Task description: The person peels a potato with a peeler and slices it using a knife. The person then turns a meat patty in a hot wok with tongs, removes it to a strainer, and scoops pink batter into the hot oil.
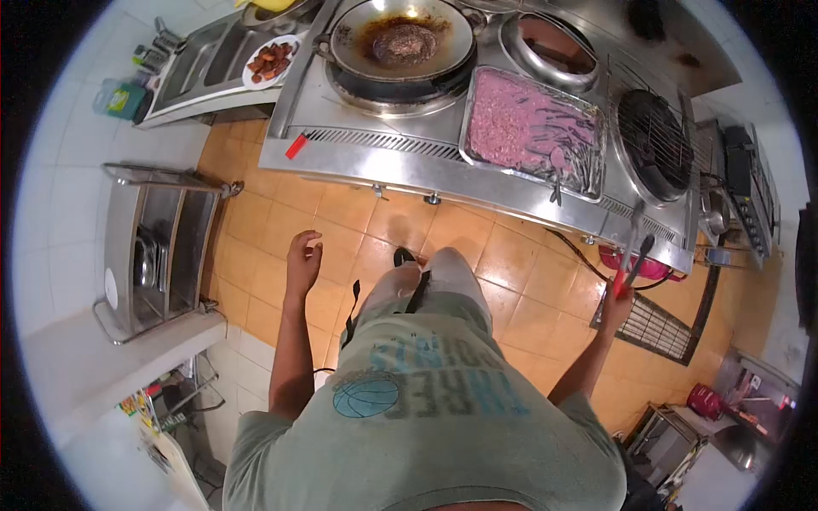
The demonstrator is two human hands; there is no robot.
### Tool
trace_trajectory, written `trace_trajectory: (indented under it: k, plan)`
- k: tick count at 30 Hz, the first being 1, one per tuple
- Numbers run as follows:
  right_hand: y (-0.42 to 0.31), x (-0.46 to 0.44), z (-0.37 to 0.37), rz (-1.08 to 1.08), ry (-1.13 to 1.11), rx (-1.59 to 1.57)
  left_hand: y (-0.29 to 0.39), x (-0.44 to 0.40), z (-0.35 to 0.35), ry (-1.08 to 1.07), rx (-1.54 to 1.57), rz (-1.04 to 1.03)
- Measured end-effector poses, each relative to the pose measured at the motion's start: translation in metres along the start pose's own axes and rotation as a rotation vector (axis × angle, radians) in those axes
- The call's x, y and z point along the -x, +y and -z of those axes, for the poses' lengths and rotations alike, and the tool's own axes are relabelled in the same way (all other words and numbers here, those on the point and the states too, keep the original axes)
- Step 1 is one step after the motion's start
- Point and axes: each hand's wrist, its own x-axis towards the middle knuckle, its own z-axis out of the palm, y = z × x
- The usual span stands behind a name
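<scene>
My left hand (pixel 305 264) hangs over the tiled floor with its fingers apart and slightly curled, holding nothing. On the right, my right hand (pixel 615 308) is closed on the red handle of a pair of tongs (pixel 643 254), whose dark ends point up toward the counter's front edge. Ahead on the steel counter lies a metal tray (pixel 509 121) with a pink minced mixture and a utensil in its right part. Left of it, a wok (pixel 402 43) holds dark oil or residue. A red object (pixel 296 146) lies near the counter's front left.
A plate of browned pieces (pixel 271 62) stands by the sink (pixel 194 70) at the upper left. A round grate (pixel 654 140) and a metal pan (pixel 550 51) are at the right. A steel rack (pixel 153 247) stands left. A floor drain grate (pixel 654 328) lies right.
</scene>
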Motion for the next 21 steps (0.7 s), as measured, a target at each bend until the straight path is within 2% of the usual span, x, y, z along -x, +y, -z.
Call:
trace_trajectory:
  k: [1,4,6,7,8,9,12,14,17,21]
  plan:
    - [0.003,0.019,0.007,-0.031,0.052,-0.071,0.001,-0.014,-0.007,-0.014,0.021,0.019]
    - [-0.117,0.043,0.049,-0.541,-0.192,-0.375,0.000,-0.034,-0.037,-0.059,0.111,0.092]
    - [-0.188,0.018,0.025,-0.397,-0.237,-0.651,0.017,-0.049,-0.056,-0.089,0.165,0.121]
    - [-0.214,-0.006,0.014,-0.278,-0.418,-0.631,0.028,-0.055,-0.064,-0.100,0.191,0.131]
    - [-0.258,-0.024,-0.007,-0.254,-0.436,-0.686,0.038,-0.062,-0.072,-0.099,0.226,0.156]
    - [-0.289,-0.052,-0.025,-0.211,-0.645,-0.664,0.041,-0.071,-0.079,-0.062,0.243,0.114]
    - [-0.370,-0.112,-0.099,-0.028,-0.916,-0.562,0.050,-0.095,-0.093,0.074,0.348,-0.034]
    - [-0.398,-0.154,-0.153,0.031,-1.162,-0.491,0.062,-0.113,-0.094,0.141,0.332,-0.044]
    - [-0.441,-0.179,-0.193,0.055,-1.316,-0.468,0.054,-0.146,-0.107,0.253,0.337,-0.124]
    - [-0.464,-0.196,-0.225,0.010,-1.320,-0.391,0.049,-0.178,-0.127,0.470,0.197,-0.159]
